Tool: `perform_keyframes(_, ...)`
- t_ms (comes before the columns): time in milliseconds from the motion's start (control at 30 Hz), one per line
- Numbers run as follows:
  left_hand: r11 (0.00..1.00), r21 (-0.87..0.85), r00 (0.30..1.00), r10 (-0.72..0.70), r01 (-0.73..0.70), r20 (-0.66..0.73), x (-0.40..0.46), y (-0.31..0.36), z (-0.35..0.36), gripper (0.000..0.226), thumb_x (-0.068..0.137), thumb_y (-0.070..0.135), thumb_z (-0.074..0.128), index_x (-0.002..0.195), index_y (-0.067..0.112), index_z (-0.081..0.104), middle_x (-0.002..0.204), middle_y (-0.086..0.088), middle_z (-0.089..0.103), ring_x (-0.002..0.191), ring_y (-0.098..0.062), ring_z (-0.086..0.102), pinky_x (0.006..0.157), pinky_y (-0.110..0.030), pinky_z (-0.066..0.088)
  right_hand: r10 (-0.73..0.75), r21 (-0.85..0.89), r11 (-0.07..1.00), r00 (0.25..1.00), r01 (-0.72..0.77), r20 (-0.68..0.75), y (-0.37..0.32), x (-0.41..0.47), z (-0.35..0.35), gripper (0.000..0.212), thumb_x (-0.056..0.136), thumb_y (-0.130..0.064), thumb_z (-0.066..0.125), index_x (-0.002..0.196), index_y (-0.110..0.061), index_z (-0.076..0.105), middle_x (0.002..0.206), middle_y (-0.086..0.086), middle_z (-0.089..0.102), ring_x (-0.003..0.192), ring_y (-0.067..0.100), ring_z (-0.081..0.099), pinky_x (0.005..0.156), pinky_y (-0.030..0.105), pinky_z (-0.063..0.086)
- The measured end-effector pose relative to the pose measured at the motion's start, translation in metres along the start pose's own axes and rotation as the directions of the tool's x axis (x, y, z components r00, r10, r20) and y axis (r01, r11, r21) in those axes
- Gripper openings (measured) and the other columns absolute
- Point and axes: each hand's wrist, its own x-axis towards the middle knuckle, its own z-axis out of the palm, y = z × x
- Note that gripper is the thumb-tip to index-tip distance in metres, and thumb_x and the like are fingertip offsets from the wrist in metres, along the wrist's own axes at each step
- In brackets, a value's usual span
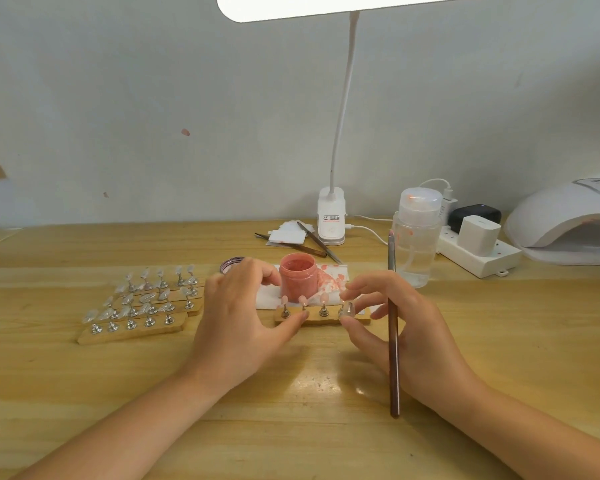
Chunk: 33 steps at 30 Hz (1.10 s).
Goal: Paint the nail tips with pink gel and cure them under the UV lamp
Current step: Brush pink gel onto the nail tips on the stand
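Pink nail tips (303,300) stand on wooden strip (326,318); gel jar (298,282) open

Left hand (243,313) at 9 o'clock of frame centre, palm down, fingers loosely curved, thumb tip pointing toward 3 o'clock. Right hand (402,327) at 3 o'clock, fingers curled, thumb and forefinger tips pinched together. Both forearms enter from 6 o'clock.

Two bare forearms, left hand (238,315) and right hand (400,327), no visible sleeves or jewellery.
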Motion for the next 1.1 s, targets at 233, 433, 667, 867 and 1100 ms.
perform_keyframes(233, 0.980, -0.101, 0.976, 0.184, -0.173, 0.119, -0.006, 0.013, 0.006, 0.032, 0.071, 0.055, 0.058, 0.083, 0.026, 0.053, 0.080, 0.023, 0.052, 0.083, 0.015, 0.042, 0.081, -0.017, 0.028, 0.094, 0.200, 0.975, 0.996, -0.093, 0.005, -0.005, 0.000, 0.005, 0.039, 0.075, -0.001, 0.073, 0.100, -0.025, 0.056, 0.091, -0.008, 0.064, 0.081, 0.009, 0.065, 0.072, 0.017, 0.050)
perform_keyframes(433, 0.979, -0.134, 0.977, 0.171, -0.153, 0.130, -0.004, 0.013, 0.006, 0.026, 0.075, 0.049, 0.058, 0.077, 0.024, 0.061, 0.075, 0.023, 0.057, 0.071, 0.005, 0.051, 0.077, -0.017, 0.027, 0.114, 0.273, 0.953, 0.991, -0.130, 0.075, -0.007, -0.001, 0.008, 0.037, 0.075, -0.003, 0.073, 0.097, -0.029, 0.057, 0.092, -0.007, 0.064, 0.082, 0.017, 0.067, 0.078, 0.027, 0.053)
perform_keyframes(667, 0.965, -0.245, 0.989, 0.115, -0.089, 0.094, -0.004, 0.016, 0.004, 0.014, 0.075, 0.035, 0.059, 0.078, 0.023, 0.065, 0.074, 0.018, 0.063, 0.071, 0.006, 0.054, 0.077, -0.018, 0.034, 0.125, 0.254, 0.958, 0.991, -0.132, 0.044, -0.009, 0.001, 0.008, 0.031, 0.071, -0.032, 0.070, 0.098, -0.023, 0.058, 0.093, -0.010, 0.065, 0.088, 0.008, 0.066, 0.077, 0.024, 0.054)
perform_keyframes(867, 0.917, -0.393, 0.994, -0.022, 0.063, 0.108, -0.001, 0.014, -0.001, 0.010, 0.075, 0.035, 0.054, 0.079, 0.030, 0.062, 0.081, 0.011, 0.064, 0.072, -0.004, 0.059, 0.075, -0.016, 0.042, 0.145, 0.218, 0.969, 0.984, -0.120, -0.103, -0.012, 0.004, 0.010, 0.029, 0.090, -0.044, 0.039, 0.092, -0.023, 0.060, 0.074, 0.000, 0.068, 0.068, 0.005, 0.064, 0.064, 0.014, 0.048)
perform_keyframes(1100, 0.858, -0.474, 0.981, -0.172, 0.196, 0.092, 0.003, 0.009, -0.001, 0.012, 0.074, 0.018, 0.059, 0.076, 0.028, 0.064, 0.076, 0.007, 0.066, 0.068, -0.002, 0.058, 0.068, -0.007, 0.040, 0.414, 0.370, 0.864, 0.901, -0.342, -0.133, -0.019, 0.030, -0.004, 0.057, 0.080, -0.061, 0.023, 0.082, -0.032, 0.072, 0.041, -0.006, 0.039, 0.040, -0.001, 0.038, 0.046, 0.008, 0.032)
